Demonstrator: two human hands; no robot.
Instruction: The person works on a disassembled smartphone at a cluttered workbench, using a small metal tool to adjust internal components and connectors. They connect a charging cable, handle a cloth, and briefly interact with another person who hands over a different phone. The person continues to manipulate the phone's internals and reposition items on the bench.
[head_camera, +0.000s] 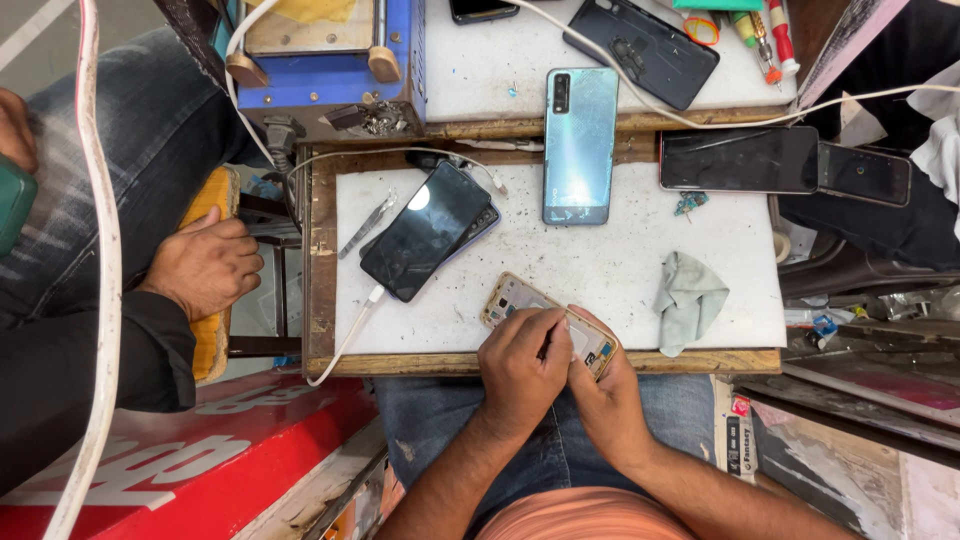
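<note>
Dark phone screen (428, 229) lies angled at center-left of white tabletop (600, 270); two more black screens (740, 159) at right edge; red sign w/ white lettering (190, 460) at bottom left.

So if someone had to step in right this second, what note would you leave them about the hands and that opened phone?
Left hand: pinches a thin tool onto the opened phone.
Right hand: grips the phone's near end at the front edge of the white mat.
Done: back is off, insides exposed.
Left: phone not yet closed up.
Nearby: tweezers, grey cloth.
</note>
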